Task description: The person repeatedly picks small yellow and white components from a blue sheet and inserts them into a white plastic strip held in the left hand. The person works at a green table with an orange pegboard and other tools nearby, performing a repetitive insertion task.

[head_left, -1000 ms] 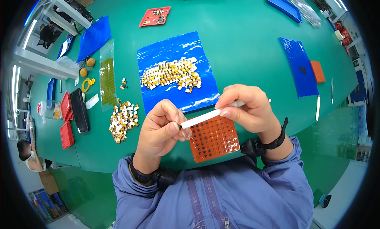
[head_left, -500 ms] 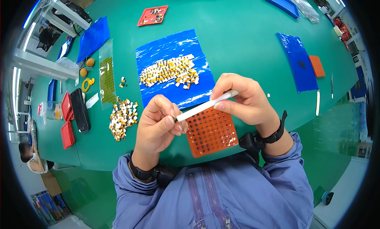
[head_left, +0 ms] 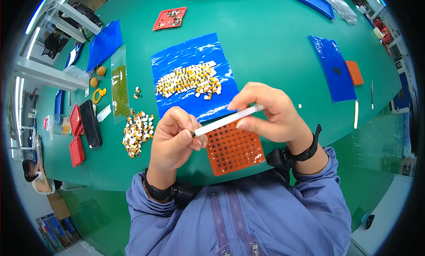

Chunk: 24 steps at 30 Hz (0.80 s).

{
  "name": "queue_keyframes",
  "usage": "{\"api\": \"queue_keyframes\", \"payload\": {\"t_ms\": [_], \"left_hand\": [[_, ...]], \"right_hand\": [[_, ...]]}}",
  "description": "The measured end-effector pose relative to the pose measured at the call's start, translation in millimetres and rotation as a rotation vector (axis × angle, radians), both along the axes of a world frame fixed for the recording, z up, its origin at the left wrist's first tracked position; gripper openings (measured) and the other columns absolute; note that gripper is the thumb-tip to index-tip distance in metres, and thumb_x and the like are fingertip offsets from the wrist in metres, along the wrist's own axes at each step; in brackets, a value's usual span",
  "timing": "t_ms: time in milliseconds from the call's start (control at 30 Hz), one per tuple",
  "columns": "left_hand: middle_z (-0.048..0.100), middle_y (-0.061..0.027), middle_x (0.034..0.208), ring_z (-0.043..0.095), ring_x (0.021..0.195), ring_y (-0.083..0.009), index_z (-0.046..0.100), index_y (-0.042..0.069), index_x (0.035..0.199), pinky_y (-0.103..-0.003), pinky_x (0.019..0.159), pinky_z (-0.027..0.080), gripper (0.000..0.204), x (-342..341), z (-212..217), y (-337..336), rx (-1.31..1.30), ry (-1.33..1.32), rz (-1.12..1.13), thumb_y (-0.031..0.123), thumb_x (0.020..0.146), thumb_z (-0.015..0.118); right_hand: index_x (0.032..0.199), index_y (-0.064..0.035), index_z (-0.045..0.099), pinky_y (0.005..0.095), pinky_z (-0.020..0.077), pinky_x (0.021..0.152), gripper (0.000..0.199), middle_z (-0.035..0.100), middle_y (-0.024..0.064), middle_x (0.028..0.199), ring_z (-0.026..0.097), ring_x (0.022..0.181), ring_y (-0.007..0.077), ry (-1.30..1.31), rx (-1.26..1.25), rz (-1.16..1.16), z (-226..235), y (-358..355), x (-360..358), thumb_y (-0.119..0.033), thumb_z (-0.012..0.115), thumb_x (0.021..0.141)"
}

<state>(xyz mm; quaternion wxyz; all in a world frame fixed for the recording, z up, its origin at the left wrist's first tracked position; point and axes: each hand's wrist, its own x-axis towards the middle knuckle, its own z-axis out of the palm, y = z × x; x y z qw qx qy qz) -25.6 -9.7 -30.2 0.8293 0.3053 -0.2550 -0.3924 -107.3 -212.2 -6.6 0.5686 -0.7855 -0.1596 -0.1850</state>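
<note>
The white rod [head_left: 223,124] is held clear of the green table [head_left: 274,43], between the two hands and partly over the far edge of the orange tray [head_left: 250,146]. Its long axis runs obliquely, from the left fingertips nearer the body up to the right hand, farther off. The left hand [head_left: 171,137] is nearer the dark-tipped end: thumb and forefinger are together on a small dark piece [head_left: 192,133], in line with the rod and apparently touching it. The right hand [head_left: 276,116] has thumb and fingers about the other end; how firmly the forefinger presses cannot be told. The rod appears straight, slim, smooth and plain white, duller toward its right end. The dark piece is too small to detail.
</note>
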Motion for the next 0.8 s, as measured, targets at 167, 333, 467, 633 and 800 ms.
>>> {"api": "queue_keyframes", "payload": {"t_ms": [167,333,467,633,800], "left_hand": [[0.052,-0.0061,0.066,0.053,0.061,-0.0137,0.045,0.005,0.085,-0.028,0.062,0.045,0.008,0.1,0.8,-0.1,0.018,-0.034,0.015,0.008,0.084,0.052],[0.052,-0.0059,0.067,0.052,0.063,-0.014,0.045,0.005,0.084,-0.028,0.062,0.044,0.009,0.3,0.9,-0.6,0.01,-0.049,0.029,0.008,0.084,0.053],[0.044,-0.0028,0.067,0.045,0.059,-0.0119,0.04,0.008,0.084,-0.028,0.059,0.04,0.013,2.8,-0.1,-0.7,0.063,-0.18,0.015,0.015,0.087,0.05],[0.043,-0.0026,0.07,0.044,0.064,-0.0116,0.041,0.008,0.083,-0.027,0.059,0.039,0.012,2.3,1.8,-0.6,0.07,-0.163,0.037,0.014,0.086,0.051],[0.043,-0.0025,0.071,0.045,0.067,-0.0114,0.041,0.007,0.083,-0.026,0.06,0.039,0.011,0.7,2.4,-1.6,0.076,-0.163,0.034,0.013,0.087,0.05]], "right_hand": [[0.084,-0.0001,0.059,0.0271,0.04,0.058,0.014,0.057,0.0063,0.073,0.053,0.066,0.0172,-0.008,-0.052,0.013,1.8,-2.6,-1.0,-0.002,0.063,0.071],[0.084,0.0002,0.059,0.0283,0.0403,0.058,0.014,0.057,0.0065,0.073,0.052,0.066,0.0181,-0.082,-0.04,0.004,-2.3,-1.3,0.8,-0.001,0.063,0.071],[0.082,-0.0001,0.059,0.028,0.0411,0.058,0.01,0.057,0.0072,0.073,0.053,0.067,0.0184,-0.071,-0.061,0.0,-2.6,-2.0,1.5,-0.002,0.062,0.073],[0.08,-0.0012,0.059,0.0267,0.0421,0.056,0.005,0.058,0.0074,0.072,0.055,0.064,0.0177,-0.054,-0.093,-0.029,1.6,-0.1,1.4,-0.005,0.059,0.078],[0.079,-0.001,0.061,0.0249,0.0412,0.05,0.009,0.059,0.0065,0.065,0.054,0.055,0.0134,0.072,-0.051,-0.007,-1.7,-0.3,-1.7,-0.009,0.057,0.081]]}}
